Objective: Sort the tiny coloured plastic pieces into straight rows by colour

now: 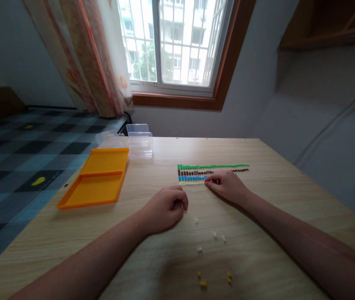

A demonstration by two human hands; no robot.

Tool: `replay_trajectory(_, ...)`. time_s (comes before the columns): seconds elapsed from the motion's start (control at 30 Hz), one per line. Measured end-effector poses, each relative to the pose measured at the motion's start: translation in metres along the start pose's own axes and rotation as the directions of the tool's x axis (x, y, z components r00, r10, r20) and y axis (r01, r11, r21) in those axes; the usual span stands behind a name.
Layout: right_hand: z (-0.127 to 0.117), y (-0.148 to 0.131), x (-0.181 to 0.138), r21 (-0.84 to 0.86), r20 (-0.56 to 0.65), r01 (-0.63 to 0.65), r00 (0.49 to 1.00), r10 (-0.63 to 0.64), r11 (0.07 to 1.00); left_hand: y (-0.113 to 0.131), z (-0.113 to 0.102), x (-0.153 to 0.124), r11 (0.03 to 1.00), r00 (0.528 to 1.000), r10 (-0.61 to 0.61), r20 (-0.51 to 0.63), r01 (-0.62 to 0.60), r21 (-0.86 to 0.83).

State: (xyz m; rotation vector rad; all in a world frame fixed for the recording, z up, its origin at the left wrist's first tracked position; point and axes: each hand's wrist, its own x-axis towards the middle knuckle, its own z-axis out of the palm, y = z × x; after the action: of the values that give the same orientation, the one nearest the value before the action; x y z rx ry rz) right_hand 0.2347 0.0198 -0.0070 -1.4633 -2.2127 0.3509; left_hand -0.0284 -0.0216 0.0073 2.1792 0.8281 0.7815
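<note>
Small bricks lie in straight rows on the table: a green row (192, 167), a dark brown row (192, 173), a blue row (191, 178) and a cream row (191, 183) nearest me. My right hand (227, 185) pinches at the right end of the cream row, its fingertips around a small cream brick mostly hidden by them. It also covers parts of the brown and blue rows. My left hand (167, 208) rests curled just in front of the rows' left end, fingers closed; whatever they hold is hidden. Loose cream bricks (199, 250) lie scattered between my forearms.
Several yellow bricks (203, 284) lie close to me on the wooden table (146, 258). An open orange case (102, 187) sits at the left, with clear plastic boxes (140, 146) behind it. Beyond the table's left edge is a checked bed (49, 146); a window is ahead.
</note>
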Motion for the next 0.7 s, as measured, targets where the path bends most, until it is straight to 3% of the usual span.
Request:
replay_trajectory(0.57, -0.0001, 0.002, -0.0006, 0.024, -0.008, 0.007, 1.0, -0.007, 1.0, -0.0038, 0.0003, 0.0008, 1.0, 1.0, 0.001, 0.0, -0.001, 0.0)
replay_trajectory(0.7, -0.0017, 0.0046, -0.0017, 0.095, -0.022, 0.003, 1.0, -0.001, 0.995, -0.0049, 0.0001, 0.0006, 1.0, 1.0, 0.004, 0.009, -0.004, 0.0)
